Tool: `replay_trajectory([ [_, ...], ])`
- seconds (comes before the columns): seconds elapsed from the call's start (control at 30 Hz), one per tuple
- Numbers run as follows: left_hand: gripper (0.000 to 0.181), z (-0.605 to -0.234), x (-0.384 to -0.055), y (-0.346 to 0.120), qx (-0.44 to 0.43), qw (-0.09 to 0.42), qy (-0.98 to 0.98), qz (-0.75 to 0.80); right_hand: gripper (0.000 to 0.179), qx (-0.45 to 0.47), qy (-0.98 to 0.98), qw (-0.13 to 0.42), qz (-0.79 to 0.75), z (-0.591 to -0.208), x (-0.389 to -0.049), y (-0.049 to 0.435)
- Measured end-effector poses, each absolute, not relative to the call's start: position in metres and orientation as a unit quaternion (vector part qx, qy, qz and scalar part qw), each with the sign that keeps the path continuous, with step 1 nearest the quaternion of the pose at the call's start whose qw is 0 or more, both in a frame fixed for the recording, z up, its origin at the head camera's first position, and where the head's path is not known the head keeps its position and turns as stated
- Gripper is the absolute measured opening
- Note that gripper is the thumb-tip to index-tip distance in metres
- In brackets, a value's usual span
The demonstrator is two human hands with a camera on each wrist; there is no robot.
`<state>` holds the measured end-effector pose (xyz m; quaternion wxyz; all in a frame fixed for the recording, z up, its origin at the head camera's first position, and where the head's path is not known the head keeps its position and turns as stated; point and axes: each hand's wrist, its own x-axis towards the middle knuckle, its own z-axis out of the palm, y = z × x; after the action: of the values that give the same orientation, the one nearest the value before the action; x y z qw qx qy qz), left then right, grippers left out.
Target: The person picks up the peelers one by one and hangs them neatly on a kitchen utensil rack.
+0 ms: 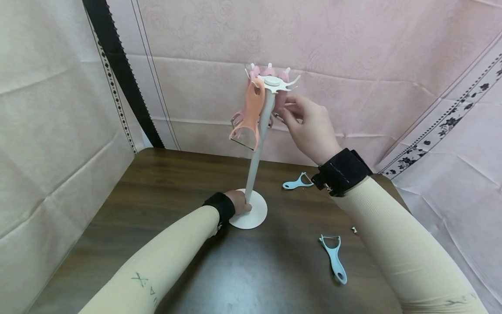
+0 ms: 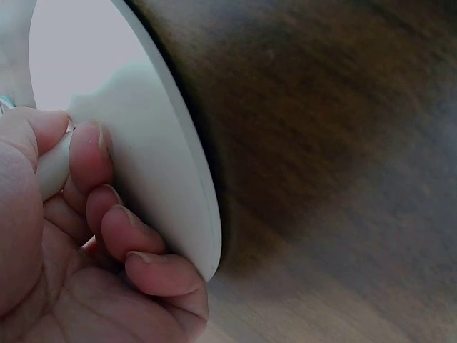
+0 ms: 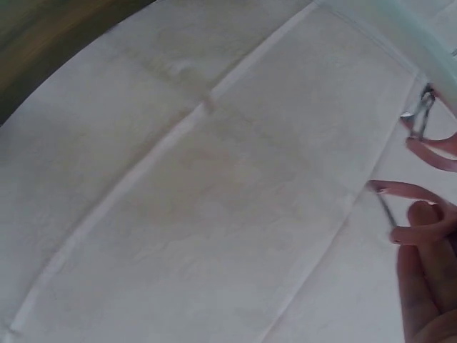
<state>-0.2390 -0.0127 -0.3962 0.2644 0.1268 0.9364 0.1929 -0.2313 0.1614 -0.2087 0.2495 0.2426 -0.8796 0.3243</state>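
Observation:
A white stand with a round base (image 1: 255, 214), a slim pole (image 1: 256, 159) and a ring of hooks (image 1: 272, 81) rises from the table. Low down, my left hand (image 1: 238, 203) grips the pole, its fingertips close over the base in the left wrist view. Up at the hooks, my right hand (image 1: 311, 124) pinches a pink peeler (image 1: 280, 100) at the back right, whose top end sits at a hook. The right wrist view has my fingertips at that peeler's forked head (image 3: 421, 234). An orange peeler (image 1: 255, 102) hangs at the front left; other pink peelers (image 1: 269, 72) hang behind it.
On the brown table (image 1: 176, 183), one light blue peeler (image 1: 298, 183) lies behind my right forearm and another (image 1: 335, 261) nearer the front. A small white bit (image 1: 354, 230) lies beside the right sleeve. Pale patterned cloth (image 1: 204, 96) hangs behind and at the sides.

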Motion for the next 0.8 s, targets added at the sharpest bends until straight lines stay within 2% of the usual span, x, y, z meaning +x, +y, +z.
replay_trajectory([
  [0.13, 0.031, -0.443, -0.249, -0.012, 0.128, 0.205, 0.953, 0.184, 0.028, 0.238, -0.867, 0.295, 0.324, -0.216, -0.235, 0.17],
  [0.23, 0.031, -0.45, -0.255, -0.012, 0.136, 0.204, 0.953, 0.178, 0.03, 0.228, -0.856, 0.331, 0.325, -0.224, -0.242, 0.177],
  [0.3, 0.032, -0.448, -0.257, -0.013, 0.138, 0.215, 0.951, 0.175, 0.031, 0.212, -0.863, 0.327, 0.32, -0.232, -0.25, 0.183],
  [0.4, 0.031, -0.448, -0.258, -0.014, 0.144, 0.215, 0.949, 0.178, 0.034, 0.187, -0.898, 0.274, 0.289, -0.253, -0.265, 0.194],
  [0.67, 0.031, -0.463, -0.265, -0.016, 0.164, 0.193, 0.95, 0.185, 0.049, 0.156, -0.981, 0.063, 0.096, -0.351, -0.294, 0.228],
  [0.8, 0.03, -0.458, -0.261, -0.015, 0.156, 0.203, 0.946, 0.199, 0.05, 0.152, -0.988, -0.004, 0.029, -0.389, -0.301, 0.242],
])
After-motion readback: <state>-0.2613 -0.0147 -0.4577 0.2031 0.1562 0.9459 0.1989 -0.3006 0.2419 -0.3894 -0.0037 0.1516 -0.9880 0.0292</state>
